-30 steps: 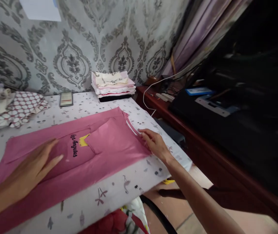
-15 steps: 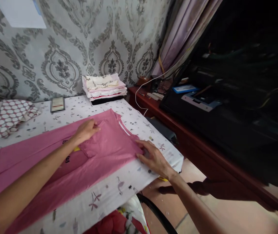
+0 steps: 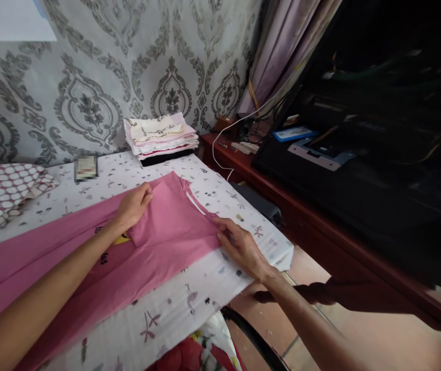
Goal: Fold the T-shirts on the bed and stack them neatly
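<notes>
A pink T-shirt (image 3: 174, 221) lies stretched out on the white patterned cloth (image 3: 174, 309), its neckline towards the far right. Dark lettering and a yellow patch of print show partly under my left forearm. My left hand (image 3: 133, 207) is closed on the shirt's fabric near its upper middle, pinching up a fold. At the shirt's right corner, just beside the neckline, my right hand (image 3: 241, 247) grips the edge between thumb and fingers. The fabric between both hands is pulled fairly smooth, with a few creases.
A stack of folded clothes (image 3: 160, 136) stands against the wall. Left of it are a small blurred-out item (image 3: 85, 167) and a crumpled dotted cloth (image 3: 10, 190). On the right, a red-brown wooden desk (image 3: 301, 198) carries a large black screen (image 3: 378, 154) and a white cable (image 3: 215, 149).
My right fingers have drawn together on the shirt's corner. The cloth near my left hand is lifted slightly and looks smoother. The view has shifted a little.
</notes>
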Tool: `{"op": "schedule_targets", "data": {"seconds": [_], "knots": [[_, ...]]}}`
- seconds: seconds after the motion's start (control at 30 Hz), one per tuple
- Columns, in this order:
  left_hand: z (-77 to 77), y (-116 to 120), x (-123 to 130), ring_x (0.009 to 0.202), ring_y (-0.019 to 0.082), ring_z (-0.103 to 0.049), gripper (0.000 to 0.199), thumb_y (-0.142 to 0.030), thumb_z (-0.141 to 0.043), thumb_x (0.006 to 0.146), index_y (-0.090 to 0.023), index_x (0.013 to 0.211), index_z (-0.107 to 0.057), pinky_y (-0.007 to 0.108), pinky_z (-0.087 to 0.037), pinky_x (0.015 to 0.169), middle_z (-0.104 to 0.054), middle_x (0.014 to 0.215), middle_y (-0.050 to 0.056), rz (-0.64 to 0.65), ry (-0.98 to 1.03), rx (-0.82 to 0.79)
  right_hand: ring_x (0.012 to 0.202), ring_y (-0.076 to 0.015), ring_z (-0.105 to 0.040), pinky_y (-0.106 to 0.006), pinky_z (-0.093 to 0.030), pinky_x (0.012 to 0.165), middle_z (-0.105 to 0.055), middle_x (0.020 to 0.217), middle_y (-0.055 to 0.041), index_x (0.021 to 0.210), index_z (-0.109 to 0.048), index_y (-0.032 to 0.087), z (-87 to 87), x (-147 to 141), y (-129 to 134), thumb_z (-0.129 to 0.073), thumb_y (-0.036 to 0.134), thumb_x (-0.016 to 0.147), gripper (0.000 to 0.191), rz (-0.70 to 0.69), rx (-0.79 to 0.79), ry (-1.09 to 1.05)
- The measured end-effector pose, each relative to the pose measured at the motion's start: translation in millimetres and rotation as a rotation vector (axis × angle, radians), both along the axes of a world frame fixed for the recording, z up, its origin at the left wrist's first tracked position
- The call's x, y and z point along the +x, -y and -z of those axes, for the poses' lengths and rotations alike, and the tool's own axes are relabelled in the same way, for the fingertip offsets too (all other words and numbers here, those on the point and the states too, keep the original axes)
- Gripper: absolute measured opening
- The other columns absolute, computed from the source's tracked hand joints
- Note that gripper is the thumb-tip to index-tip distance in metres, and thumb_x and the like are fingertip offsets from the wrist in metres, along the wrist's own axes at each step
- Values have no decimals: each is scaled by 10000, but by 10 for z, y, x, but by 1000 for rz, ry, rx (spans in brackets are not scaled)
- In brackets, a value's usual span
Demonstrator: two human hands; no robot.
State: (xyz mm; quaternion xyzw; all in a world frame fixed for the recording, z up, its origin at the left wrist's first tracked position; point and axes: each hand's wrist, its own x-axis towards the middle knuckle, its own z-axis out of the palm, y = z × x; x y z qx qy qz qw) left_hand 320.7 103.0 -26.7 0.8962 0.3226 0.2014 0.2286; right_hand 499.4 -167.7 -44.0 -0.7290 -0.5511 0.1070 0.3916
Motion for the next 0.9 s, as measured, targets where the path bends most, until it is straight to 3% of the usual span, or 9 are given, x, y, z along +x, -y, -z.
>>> {"op": "schedule_targets", "data": {"seconds": [0.17, 0.37, 0.5, 0.6, 0.77, 0.9], "knots": [[146, 36, 45, 782, 238, -610, 187, -352, -405, 982, -234, 911, -531, 317, -364, 658, -684, 880, 48, 12, -246, 230, 711, -160, -611, -277, -505, 657, -656, 835, -23, 1242, -632, 203, -3, 16, -16, -483, 258, 932, 348, 1, -10, -26], [19, -59, -74, 856, 229, -631, 175, -377, -446, 953, -218, 975, -516, 334, -440, 750, -689, 946, 68, 71, -140, 100, 700, -162, -613, -259, -490, 602, -650, 809, -17, 1213, -650, 185, 46, 51, -20, -507, 279, 921, 339, 37, -11, -74], [-222, -108, -671, 820, 194, -604, 236, -429, -453, 928, -207, 984, -510, 323, -455, 759, -648, 932, 49, 85, -64, -69, 815, -208, -658, -337, -549, 732, -675, 917, -60, 1109, -690, 206, 100, 62, -4, -511, 264, 908, 276, 16, 27, 74], [-402, -9, -1330, 749, 170, -586, 310, -487, -432, 941, -203, 922, -554, 282, -442, 692, -633, 841, 16, 151, -259, -342, 927, -244, -665, -406, -556, 835, -670, 1007, -90, 1067, -694, 226, 36, 40, -113, -513, 268, 921, 236, -2, 67, 185], [-568, 278, -2231, 712, 156, -546, 305, -492, -558, 888, -199, 806, -587, 245, -388, 621, -622, 801, 0, 217, -602, -580, 1090, -276, -649, -471, -535, 964, -677, 1161, -121, 1118, -681, 216, -168, -204, -730, -475, 351, 973, 286, -327, -12, 319], [-583, 433, -2648, 670, 153, -491, 299, -465, -583, 860, -201, 736, -514, 249, -381, 595, -535, 731, -7, 191, -606, -675, 1320, -315, -530, -516, -453, 1098, -556, 1425, -170, 1333, -594, 168, -70, -503, -1291, -444, 407, 986, 448, -506, -119, 431]]}}
